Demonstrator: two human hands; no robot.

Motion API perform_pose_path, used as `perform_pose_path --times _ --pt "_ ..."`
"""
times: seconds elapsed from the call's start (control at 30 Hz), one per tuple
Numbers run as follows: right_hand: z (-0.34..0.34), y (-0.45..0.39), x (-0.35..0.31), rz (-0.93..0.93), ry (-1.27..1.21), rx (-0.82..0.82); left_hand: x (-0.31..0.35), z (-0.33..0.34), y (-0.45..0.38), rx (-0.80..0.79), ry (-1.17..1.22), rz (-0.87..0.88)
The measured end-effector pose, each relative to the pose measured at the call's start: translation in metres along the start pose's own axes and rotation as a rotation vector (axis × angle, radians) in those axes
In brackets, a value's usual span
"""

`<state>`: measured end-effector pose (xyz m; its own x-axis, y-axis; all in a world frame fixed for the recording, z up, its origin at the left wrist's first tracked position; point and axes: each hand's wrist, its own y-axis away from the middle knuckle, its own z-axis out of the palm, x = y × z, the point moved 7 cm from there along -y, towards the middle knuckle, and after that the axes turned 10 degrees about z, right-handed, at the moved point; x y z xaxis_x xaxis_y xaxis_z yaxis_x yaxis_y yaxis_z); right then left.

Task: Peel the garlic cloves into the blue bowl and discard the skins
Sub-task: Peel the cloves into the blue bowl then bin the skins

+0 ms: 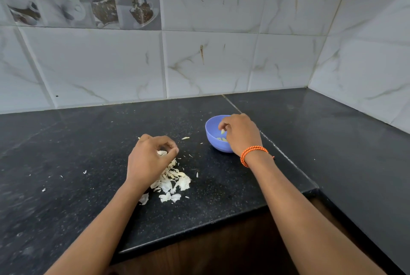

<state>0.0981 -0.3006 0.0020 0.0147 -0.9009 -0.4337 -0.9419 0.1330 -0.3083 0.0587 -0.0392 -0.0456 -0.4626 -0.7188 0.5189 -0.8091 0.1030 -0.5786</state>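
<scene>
Inside the blue bowl [214, 133], which sits on the black counter [88, 141] right of centre, a few peeled garlic cloves [221, 139] lie at the bottom. Over its rim the right hand [240, 133] pinches another pale clove [222, 131] (an orange cord circles that wrist). At the bowl's eight o'clock, well apart, the left hand [150, 159] has fingers curled on a papery skin atop the heap of garlic skins [173, 182].
</scene>
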Motion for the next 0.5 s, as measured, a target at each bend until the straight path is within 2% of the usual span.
perform_pose_path --times 0.17,0.3,0.5 --pt "-0.011 -0.003 0.01 0.047 -0.064 0.062 -0.004 -0.002 -0.002 0.033 0.112 0.001" --pt "-0.014 -0.005 0.003 -0.013 -0.149 0.087 -0.009 -0.006 -0.003 0.085 0.225 -0.016" --pt "-0.006 -0.008 -0.01 -0.042 -0.13 -0.032 -0.014 -0.02 -0.003 0.214 0.419 -0.061"
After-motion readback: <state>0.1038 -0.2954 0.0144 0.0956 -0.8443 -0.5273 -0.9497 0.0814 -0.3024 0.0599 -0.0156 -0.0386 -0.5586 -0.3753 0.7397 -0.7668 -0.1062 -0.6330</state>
